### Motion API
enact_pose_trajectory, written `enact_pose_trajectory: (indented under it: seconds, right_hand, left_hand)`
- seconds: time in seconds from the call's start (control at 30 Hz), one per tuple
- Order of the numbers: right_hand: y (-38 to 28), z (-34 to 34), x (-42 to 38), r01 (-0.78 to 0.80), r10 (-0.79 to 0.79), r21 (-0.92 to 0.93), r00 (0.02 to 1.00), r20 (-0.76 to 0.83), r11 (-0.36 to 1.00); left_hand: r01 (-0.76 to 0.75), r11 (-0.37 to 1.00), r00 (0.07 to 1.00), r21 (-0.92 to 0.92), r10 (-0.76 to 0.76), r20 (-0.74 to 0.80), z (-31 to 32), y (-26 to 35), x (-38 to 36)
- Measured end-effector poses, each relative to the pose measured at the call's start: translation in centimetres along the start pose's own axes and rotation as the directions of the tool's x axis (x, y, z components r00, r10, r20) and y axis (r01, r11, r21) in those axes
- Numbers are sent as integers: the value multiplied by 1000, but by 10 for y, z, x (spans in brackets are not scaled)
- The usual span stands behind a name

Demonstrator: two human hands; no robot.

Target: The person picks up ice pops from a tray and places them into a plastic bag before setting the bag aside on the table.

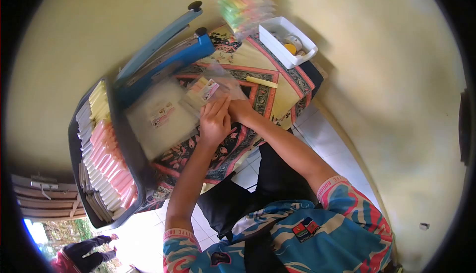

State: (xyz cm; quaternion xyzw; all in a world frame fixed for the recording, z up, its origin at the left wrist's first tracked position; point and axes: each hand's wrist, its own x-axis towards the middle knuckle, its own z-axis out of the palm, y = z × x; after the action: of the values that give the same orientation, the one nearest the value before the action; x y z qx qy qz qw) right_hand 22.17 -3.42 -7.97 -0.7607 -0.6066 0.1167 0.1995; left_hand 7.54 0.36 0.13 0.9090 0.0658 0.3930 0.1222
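A clear plastic bag [201, 92] with a small printed label is at my hands above the patterned cloth. My left hand [215, 120] is closed on its near edge, fingers pressed together. My right hand [240, 110] meets the left at the same edge, also closed on the bag; its fingertips are partly hidden by the left hand and the plastic. Left of them lies a stack of flat clear bags [161, 119] with a similar label. One pale yellow stick [262, 81] rests on the cloth beyond my right hand.
A black tub [144, 174] of wrapped yellow, white and pink sticks stands at the left. Behind is a blue heat sealer [168, 64], its arm raised. Packed colourful bags [244, 13] and a white basket [277, 40] sit at the back. Another person [84, 255] is at lower left.
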Motion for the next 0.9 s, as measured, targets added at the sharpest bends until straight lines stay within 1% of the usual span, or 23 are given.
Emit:
enact_pose_trajectory:
  seconds: [0.03,0.1,0.13,0.17,0.23,0.27,0.3,0.37,0.47,0.53,0.57,0.67,0.77,0.8,0.9]
  right_hand:
    - [-10,-9,-2,-13,13,2,1000,9,1000]
    - [-28,-38,-17,-98,96,39,995,34,994]
    - [-33,-45,-20,-63,62,26,998,20,998]
    - [-37,-52,-23,-28,28,12,1000,7,1000]
    - [-34,-54,-25,-2,2,45,1000,15,999]
    - [-33,-54,-27,15,-13,79,999,-33,997]
    - [-31,-51,-31,92,-72,129,986,-152,987]
    - [-21,-43,-44,246,-157,194,909,-385,950]
    - [-32,-74,-87,386,-144,309,796,-588,869]
    - [-23,-100,-105,171,118,455,834,-540,874]
    - [-17,-108,-113,64,246,522,829,-502,851]
    - [26,-115,-101,-54,190,220,724,-663,974]
    - [62,-103,-90,-127,155,89,760,-632,988]
    - [61,-104,-88,-175,204,108,767,-609,979]
    - [64,-104,-81,-150,184,106,791,-584,983]
  left_hand:
    - [5,1000,1000,2,-5,7,-1,1,0]
    - [9,1000,1000,9,-9,16,-3,3,1]
    - [8,1000,1000,12,-8,20,-4,3,2]
    - [-11,1000,1000,30,11,-7,-5,3,4]
    - [-54,997,997,57,57,-59,-5,3,5]
    - [-49,997,997,60,52,-58,-4,3,4]
    - [-50,996,996,68,55,-65,-5,1,4]
    - [-55,996,995,71,61,-80,-1,1,4]
    - [-61,995,995,78,66,-70,-2,2,5]
    - [-57,996,996,69,62,-66,-2,3,5]
    - [-56,996,996,67,60,-64,-2,2,4]
    - [-59,996,996,70,63,-61,0,0,3]
    - [-45,996,997,71,50,-66,-2,2,3]
    - [-44,997,996,63,48,-69,-2,0,2]
    - [-38,998,996,48,41,-73,0,-4,-1]
